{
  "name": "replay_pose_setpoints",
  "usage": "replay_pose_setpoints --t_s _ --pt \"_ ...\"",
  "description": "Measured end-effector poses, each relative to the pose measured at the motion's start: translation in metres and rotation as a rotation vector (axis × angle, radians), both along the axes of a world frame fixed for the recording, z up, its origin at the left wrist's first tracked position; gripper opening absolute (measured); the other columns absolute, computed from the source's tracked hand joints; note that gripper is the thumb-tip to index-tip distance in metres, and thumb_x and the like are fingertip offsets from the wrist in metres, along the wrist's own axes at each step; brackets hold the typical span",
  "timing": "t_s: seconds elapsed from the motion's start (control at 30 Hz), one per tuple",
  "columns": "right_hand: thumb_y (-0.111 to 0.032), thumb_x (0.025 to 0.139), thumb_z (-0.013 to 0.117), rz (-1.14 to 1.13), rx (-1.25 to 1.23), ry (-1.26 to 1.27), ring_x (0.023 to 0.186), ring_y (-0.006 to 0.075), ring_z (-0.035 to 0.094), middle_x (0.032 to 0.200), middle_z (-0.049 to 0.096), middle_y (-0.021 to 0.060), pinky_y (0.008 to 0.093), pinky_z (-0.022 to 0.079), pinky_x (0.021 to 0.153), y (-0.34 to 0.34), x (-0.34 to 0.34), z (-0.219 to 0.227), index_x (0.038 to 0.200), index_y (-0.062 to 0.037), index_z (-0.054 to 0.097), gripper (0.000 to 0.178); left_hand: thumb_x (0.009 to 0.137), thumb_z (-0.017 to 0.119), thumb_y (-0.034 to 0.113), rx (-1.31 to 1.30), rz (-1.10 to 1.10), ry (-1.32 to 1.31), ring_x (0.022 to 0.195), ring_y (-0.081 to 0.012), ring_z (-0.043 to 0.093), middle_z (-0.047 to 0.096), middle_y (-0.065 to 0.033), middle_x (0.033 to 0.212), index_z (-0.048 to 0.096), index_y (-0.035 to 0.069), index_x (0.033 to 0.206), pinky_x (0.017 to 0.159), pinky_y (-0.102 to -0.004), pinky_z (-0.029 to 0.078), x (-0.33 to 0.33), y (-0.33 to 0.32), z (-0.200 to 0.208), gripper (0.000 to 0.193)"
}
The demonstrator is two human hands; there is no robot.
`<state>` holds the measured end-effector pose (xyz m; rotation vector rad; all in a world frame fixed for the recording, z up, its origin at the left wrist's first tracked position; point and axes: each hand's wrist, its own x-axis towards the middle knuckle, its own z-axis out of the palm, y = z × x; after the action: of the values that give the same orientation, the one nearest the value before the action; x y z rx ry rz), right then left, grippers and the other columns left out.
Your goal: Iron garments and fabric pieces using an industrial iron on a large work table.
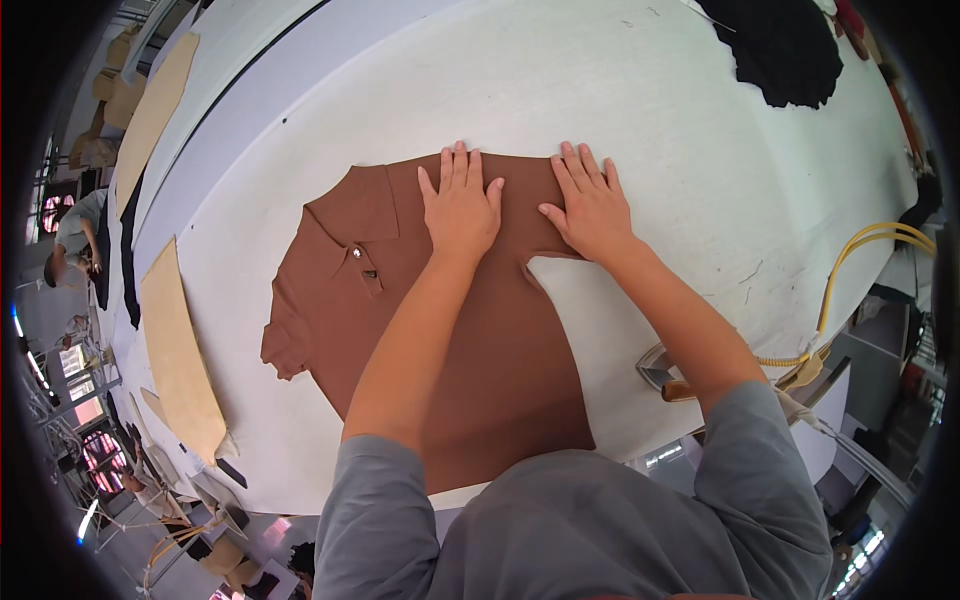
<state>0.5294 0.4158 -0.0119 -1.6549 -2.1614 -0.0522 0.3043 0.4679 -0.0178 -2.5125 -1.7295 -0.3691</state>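
Observation:
A brown short-sleeved polo shirt [480,350] lies spread on a white table, its collar pointing left and its hem toward me at the lower right. My left hand [462,205] rests flat on the shirt near its far edge, right of the collar, fingers spread and pointing away. Over the right-hand sleeve lies my right hand [592,205], also flat, with fingertips at the sleeve's far edge. Neither hand grips anything. The button placket shows below the collar. My left forearm hides part of the shirt's body.
An iron [660,372] sits at the table's near right, partly under my right forearm, with a yellow hose [828,290] beyond it. Black cloth [785,50] lies at the far right. Tan boards [183,350] stand along the left. A person [80,235] is at the far left.

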Motion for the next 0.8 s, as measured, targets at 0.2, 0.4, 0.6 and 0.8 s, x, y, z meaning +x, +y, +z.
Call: replay_pose_setpoints --t_s 0.2,0.4,0.6,0.8 --pt "-0.043 0.101 0.061 0.149 -0.119 -0.069 0.157 0.0294 0.035 0.167 0.043 0.0075 0.0518 0.025 0.128 -0.011 0.022 0.025 0.151 -0.0094 0.055 0.061 0.099 0.065 0.029 -0.016 -0.107 -0.163 0.131 -0.0319 0.057 0.058 -0.0073 0.145 0.067 0.011 0.133 0.113 -0.0505 0.042 0.016 -0.033 0.033 0.039" --pt "-0.042 0.101 0.061 0.454 -0.211 -0.046 0.157 0.0285 0.035 0.167 0.042 0.0062 0.0506 0.024 0.129 -0.049 0.046 0.021 0.152 -0.0094 0.055 0.061 0.091 0.069 0.016 -0.467 -0.062 -0.127 0.103 -0.0273 0.068 0.063 -0.0038 0.129 0.075 0.016 0.113 0.090 -0.0464 0.054 0.027 -0.086 0.048 0.022" --pt "-0.040 0.101 0.062 0.476 -0.156 0.031 0.156 0.0289 0.036 0.167 0.043 0.0065 0.0506 0.024 0.129 -0.055 0.040 0.041 0.151 -0.0096 0.055 0.060 0.089 0.065 0.007 -0.517 0.051 -0.307 0.101 -0.0278 0.072 0.063 -0.0061 0.133 0.077 0.018 0.110 0.081 -0.0371 0.059 0.041 -0.117 0.051 0.027" --pt "-0.040 0.103 0.057 0.211 -0.196 -0.221 0.160 0.0282 0.029 0.171 0.036 0.0055 0.0527 0.024 0.128 -0.018 0.010 0.021 0.159 -0.0103 0.045 0.065 0.092 0.068 0.009 -0.370 0.200 -0.624 0.087 -0.0199 0.069 0.065 -0.0023 0.135 0.075 0.015 0.118 0.076 -0.0321 0.057 -0.040 -0.213 0.068 0.028"
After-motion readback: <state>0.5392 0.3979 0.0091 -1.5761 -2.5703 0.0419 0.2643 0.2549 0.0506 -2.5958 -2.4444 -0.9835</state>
